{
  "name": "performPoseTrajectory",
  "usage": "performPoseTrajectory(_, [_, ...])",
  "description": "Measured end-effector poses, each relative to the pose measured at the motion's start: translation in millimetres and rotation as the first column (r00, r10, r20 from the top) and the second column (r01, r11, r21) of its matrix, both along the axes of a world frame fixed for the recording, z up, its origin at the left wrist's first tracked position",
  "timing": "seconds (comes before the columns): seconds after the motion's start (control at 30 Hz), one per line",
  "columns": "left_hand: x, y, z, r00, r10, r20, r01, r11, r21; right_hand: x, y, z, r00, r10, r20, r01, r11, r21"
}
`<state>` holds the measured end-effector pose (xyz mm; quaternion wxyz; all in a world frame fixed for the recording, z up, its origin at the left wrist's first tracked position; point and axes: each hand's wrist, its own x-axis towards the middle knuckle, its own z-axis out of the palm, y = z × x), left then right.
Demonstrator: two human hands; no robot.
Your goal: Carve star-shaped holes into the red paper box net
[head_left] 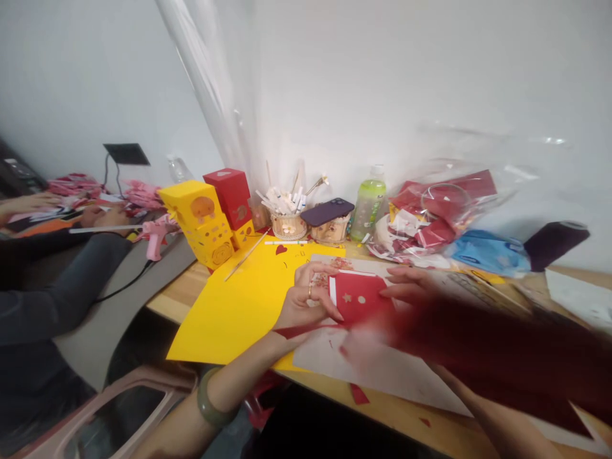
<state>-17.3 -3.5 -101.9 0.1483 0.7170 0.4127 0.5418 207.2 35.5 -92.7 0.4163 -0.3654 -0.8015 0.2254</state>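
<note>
A red card piece (362, 296) with white edges, a star shape and a round shape on its face is held over white paper on the table. My left hand (306, 303), wearing a ring, grips its left side between fingers and thumb. My right hand (412, 282) has its fingertips at the right edge, with the thumb blurred below. A long dark red card sheet (507, 357), smeared by motion, stretches right and covers much of my right hand; whether it joins the held piece I cannot tell. Under my hands lie a white sheet (401, 376) and a yellow sheet (224, 312).
Yellow (196, 220) and red (229, 197) decorated boxes stand at the back left. Behind are a pen holder (288, 226), a phone (327, 211), a green bottle (368, 201) and a bag of red scraps (430, 217). At left, another person's sleeve (71, 280) is near a pink glue gun (155, 237).
</note>
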Motion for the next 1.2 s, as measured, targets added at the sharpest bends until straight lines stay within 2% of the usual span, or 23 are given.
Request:
performPoseTrajectory(0.13, [-7,2,-1.5,0.998,-0.011,-0.06,0.019,0.989,0.149,-2,12,-12,0.995,0.073,-0.061,-0.075,0.997,-0.024])
performPoseTrajectory(0.27, [-17,3,-0.4,0.988,0.023,-0.154,0.018,0.965,0.261,0,21,-15,0.99,-0.013,-0.14,0.004,0.998,-0.061])
performPoseTrajectory(0.4, [-25,3,2.6,0.971,0.08,-0.226,0.004,0.937,0.351,10,20,5,0.965,-0.184,-0.187,0.176,0.982,-0.061])
performPoseTrajectory(0.5, [-26,3,4.6,0.956,0.106,-0.274,0.015,0.914,0.405,10,4,26,0.943,-0.292,-0.16,0.292,0.956,-0.023])
performPoseTrajectory(0.57, [-24,3,5.8,0.945,0.113,-0.308,0.031,0.904,0.427,2,-12,39,0.964,-0.257,-0.074,0.254,0.966,-0.037])
performPoseTrajectory(0.63, [-21,2,7.3,0.936,0.116,-0.332,0.048,0.893,0.447,-10,-28,47,0.989,-0.142,0.04,0.146,0.982,-0.124])
performPoseTrajectory(0.7, [-18,1,9.2,0.932,0.119,-0.343,0.062,0.879,0.473,-24,-38,51,0.995,-0.005,0.095,0.033,0.956,-0.291])
performPoseTrajectory(0.77, [-16,-1,11.5,0.929,0.12,-0.351,0.075,0.865,0.496,-36,-42,51,0.995,0.062,0.072,-0.025,0.902,-0.43])
performPoseTrajectory(0.87, [-15,-3,14.3,0.918,0.12,-0.378,0.097,0.856,0.509,-45,-39,47,0.999,0.049,-0.021,-0.052,0.814,-0.579])
performPoseTrajectory(0.93, [-14,-4,15.1,0.915,0.119,-0.386,0.105,0.852,0.513,-47,-37,46,0.997,0.023,-0.07,-0.061,0.776,-0.627])
performPoseTrajectory(1.2, [-13,-3,13.2,0.937,0.07,-0.343,0.117,0.86,0.496,-43,-33,42,0.993,0.007,-0.116,-0.085,0.723,-0.686])
